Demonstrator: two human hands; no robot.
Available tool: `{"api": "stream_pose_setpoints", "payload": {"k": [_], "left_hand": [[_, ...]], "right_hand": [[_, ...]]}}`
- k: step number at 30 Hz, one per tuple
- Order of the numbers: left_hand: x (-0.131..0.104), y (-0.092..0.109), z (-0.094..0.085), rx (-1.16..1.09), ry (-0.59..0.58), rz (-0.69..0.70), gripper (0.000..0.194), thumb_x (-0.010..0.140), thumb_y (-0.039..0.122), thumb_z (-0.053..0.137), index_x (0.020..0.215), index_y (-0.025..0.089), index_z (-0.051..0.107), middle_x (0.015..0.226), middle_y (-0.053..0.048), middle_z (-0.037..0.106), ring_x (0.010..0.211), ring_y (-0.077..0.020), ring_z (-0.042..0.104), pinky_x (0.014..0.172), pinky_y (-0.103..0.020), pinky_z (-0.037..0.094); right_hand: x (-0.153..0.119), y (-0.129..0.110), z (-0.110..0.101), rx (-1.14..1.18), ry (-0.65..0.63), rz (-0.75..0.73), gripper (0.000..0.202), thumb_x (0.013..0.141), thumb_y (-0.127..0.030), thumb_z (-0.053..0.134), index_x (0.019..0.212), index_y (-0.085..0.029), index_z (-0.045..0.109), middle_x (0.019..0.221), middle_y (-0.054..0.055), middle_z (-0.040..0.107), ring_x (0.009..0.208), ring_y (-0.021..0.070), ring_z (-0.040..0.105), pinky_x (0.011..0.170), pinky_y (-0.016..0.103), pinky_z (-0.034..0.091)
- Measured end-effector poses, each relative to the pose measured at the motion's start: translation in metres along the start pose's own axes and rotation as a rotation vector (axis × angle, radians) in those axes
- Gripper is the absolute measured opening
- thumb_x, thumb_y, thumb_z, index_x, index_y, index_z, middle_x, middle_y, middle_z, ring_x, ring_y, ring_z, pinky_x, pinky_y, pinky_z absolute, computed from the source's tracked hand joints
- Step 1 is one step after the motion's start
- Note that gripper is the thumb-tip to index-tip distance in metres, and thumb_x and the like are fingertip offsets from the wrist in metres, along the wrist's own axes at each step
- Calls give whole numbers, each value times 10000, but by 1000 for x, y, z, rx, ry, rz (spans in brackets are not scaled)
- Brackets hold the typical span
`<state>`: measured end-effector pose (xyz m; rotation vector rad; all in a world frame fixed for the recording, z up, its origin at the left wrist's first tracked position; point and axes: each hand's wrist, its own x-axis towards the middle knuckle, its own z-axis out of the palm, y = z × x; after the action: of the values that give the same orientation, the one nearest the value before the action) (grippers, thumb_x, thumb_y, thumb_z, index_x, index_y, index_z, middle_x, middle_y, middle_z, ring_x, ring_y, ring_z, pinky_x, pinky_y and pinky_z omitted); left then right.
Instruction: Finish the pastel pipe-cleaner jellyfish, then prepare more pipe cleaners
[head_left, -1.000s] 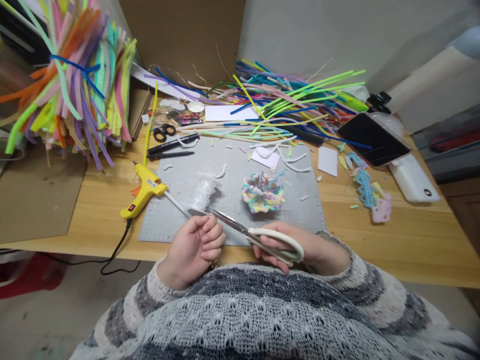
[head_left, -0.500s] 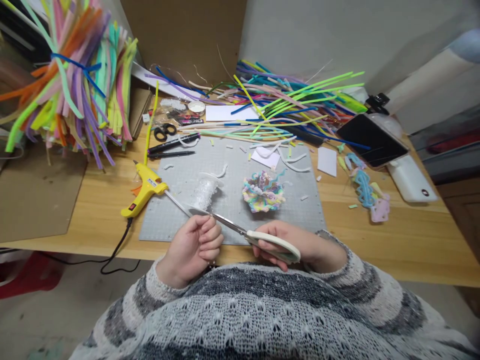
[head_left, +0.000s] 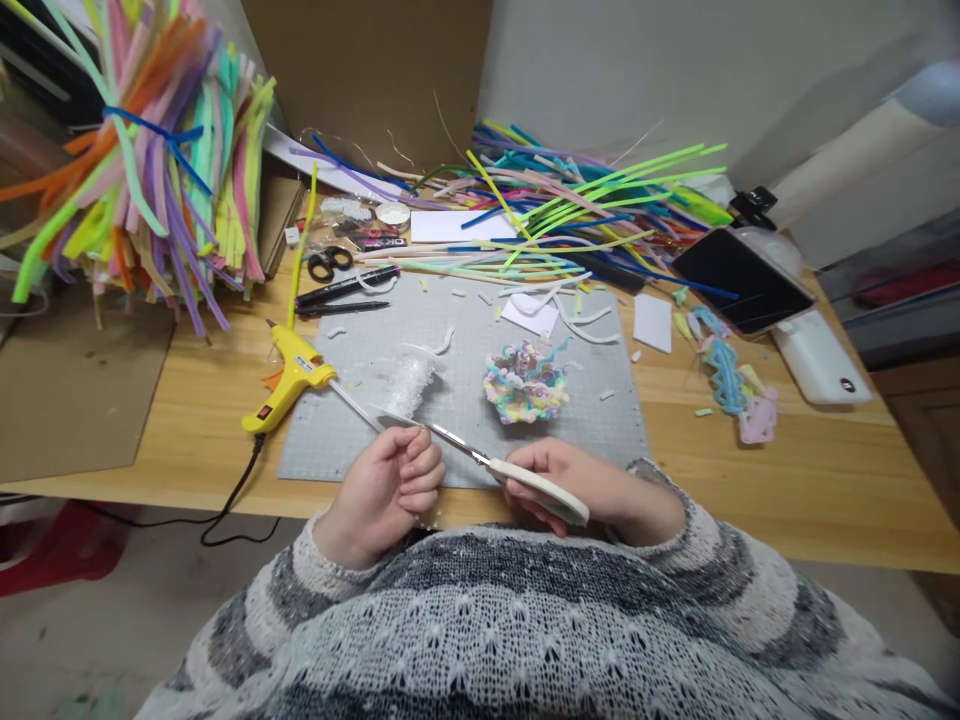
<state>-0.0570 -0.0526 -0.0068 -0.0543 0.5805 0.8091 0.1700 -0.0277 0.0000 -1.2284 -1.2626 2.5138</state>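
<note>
Scissors with pale handles (head_left: 536, 486) are in my right hand (head_left: 562, 475), fingers through the loops. Their blades point left and lie across the top of my left hand (head_left: 397, 485), by the thumb and forefinger. That hand is closed in a fist; a few tiny pale beads of a bead string (head_left: 429, 521) show at its lower edge, most of it hidden. Just beyond stands a spool of clear beaded trim (head_left: 409, 383) on the grey cutting mat (head_left: 457, 340). To its right sits a frilly pastel piece of bent pipe cleaners (head_left: 525, 385).
A yellow glue gun (head_left: 289, 375) lies left of the mat, its cord running off the table's front edge. Pipe cleaners (head_left: 600, 200) pile up at the back. Black scissors (head_left: 330, 262), markers (head_left: 345, 290), a phone (head_left: 742, 280) and a white power bank (head_left: 821, 360) lie around.
The scissors' handles have come closer together, and my right hand has shifted slightly left. My left hand stays nearly still.
</note>
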Motion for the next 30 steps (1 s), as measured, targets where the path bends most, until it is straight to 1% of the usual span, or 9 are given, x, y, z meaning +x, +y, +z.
{"api": "stream_pose_setpoints", "payload": {"k": [4, 8, 11, 13, 17, 20, 23, 27, 30], "left_hand": [[-3, -8, 5, 180, -32, 55, 279, 895, 244, 493, 633, 149, 474, 547, 37, 329, 465, -66, 276, 399, -139, 245], [-7, -16, 20, 385, -130, 218, 251, 905, 259, 522, 688, 137, 556, 680, -33, 530, 661, -120, 516, 651, -220, 456], [-5, -17, 34, 425, -148, 266, 220, 885, 289, 583, 724, 140, 599, 788, -52, 587, 748, -141, 562, 705, -240, 471], [-3, -16, 44, 494, -122, 281, 209, 864, 318, 620, 744, 148, 631, 771, -36, 574, 673, -122, 540, 615, -218, 444], [-4, -8, 64, 983, -6, 551, 175, 855, 309, 636, 854, 170, 742, 633, -12, 525, 564, -107, 447, 514, -206, 338], [-6, 2, 78, 1402, 116, 887, 170, 833, 225, 648, 944, 211, 775, 779, -54, 646, 742, -166, 545, 670, -252, 405], [-2, 8, 85, 1550, 222, 1066, 191, 803, 203, 670, 957, 245, 774, 798, -35, 670, 756, -184, 558, 704, -270, 403], [10, 7, 81, 1616, 304, 1003, 87, 791, 201, 673, 814, 206, 757, 772, -35, 680, 725, -185, 556, 669, -257, 381], [19, 2, 71, 1699, 330, 872, 74, 806, 195, 647, 759, 199, 703, 707, -20, 647, 676, -179, 530, 638, -251, 348]], "right_hand": [[-15, 3, -5, -11, 49, -38, 371, 751, -466, 720, 708, -147, 536, 488, -85, 496, 337, 11, 425, 311, 110, 330], [-37, 13, -7, 91, 56, -247, 401, 700, -462, 776, 840, -148, 570, 612, -44, 560, 451, 35, 513, 402, 140, 397], [-42, 21, -7, 135, 228, -423, 467, 656, -456, 810, 934, -175, 560, 755, 1, 617, 587, 84, 591, 528, 207, 479], [-42, 23, -13, 63, 433, -477, 446, 681, -456, 785, 952, -186, 557, 790, 7, 612, 613, 99, 583, 564, 240, 484], [-52, 21, -45, -305, 852, -412, 349, 819, -451, 615, 1037, -180, 578, 816, 31, 614, 655, 140, 554, 596, 278, 449], [-65, 16, -71, -831, 998, -264, 266, 876, -375, 529, 1012, -173, 638, 895, 85, 667, 805, 208, 592, 686, 310, 423], [-70, 10, -81, -1130, 1110, -68, 252, 883, -368, 525, 966, -170, 658, 928, 119, 690, 839, 246, 617, 673, 310, 394], [-70, 4, -77, -1253, 1162, 28, 283, 896, -397, 505, 964, -160, 643, 924, 134, 693, 816, 256, 637, 641, 311, 394], [-69, 2, -72, -1218, 1225, -159, 284, 919, -339, 467, 1034, -141, 634, 1033, 157, 677, 929, 281, 635, 716, 349, 446]]}}
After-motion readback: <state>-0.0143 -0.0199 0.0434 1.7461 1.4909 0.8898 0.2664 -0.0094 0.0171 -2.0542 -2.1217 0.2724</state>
